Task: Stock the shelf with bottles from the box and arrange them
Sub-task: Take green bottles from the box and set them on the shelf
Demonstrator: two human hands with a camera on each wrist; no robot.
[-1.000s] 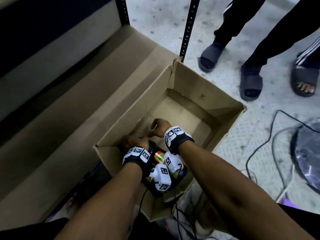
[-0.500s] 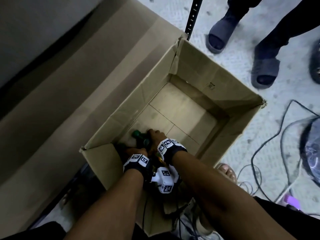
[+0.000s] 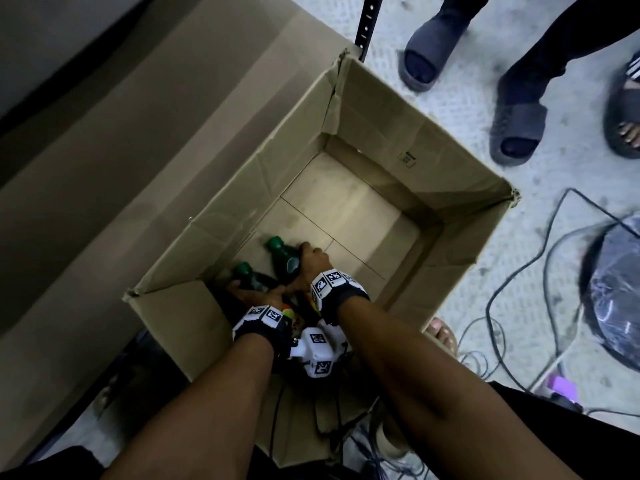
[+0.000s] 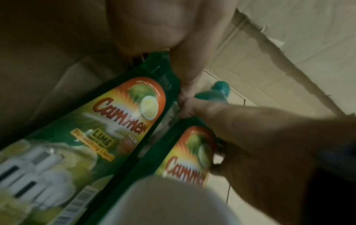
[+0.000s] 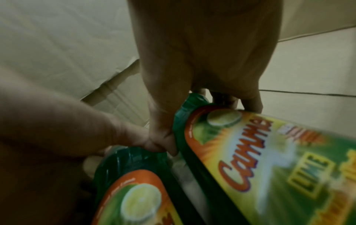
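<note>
An open cardboard box [image 3: 408, 140] stands on the floor. Two green bottles with lime labels lie side by side in its near left corner, caps pointing away from me. My left hand [image 3: 258, 291] grips the left bottle [image 3: 244, 271] near its shoulder; its label [image 4: 115, 121] fills the left wrist view. My right hand [image 3: 308, 261] is curled round the right bottle [image 3: 280, 251], and the right wrist view has its label [image 5: 269, 159] close up. The two hands touch each other between the bottles. The bottles' lower halves are hidden under my wrists.
A low shelf lined with cardboard [image 3: 121, 150] runs along the left, with a black upright post [image 3: 367, 26] by the box's far corner. Other people's sandalled feet [image 3: 516, 133] stand beyond the box. Cables [image 3: 502, 289] and a black bag [image 3: 616, 296] lie on the right.
Both hands have gone from the box's near edge down into its corner and closed round the two bottles. My head has tilted further over the box.
</note>
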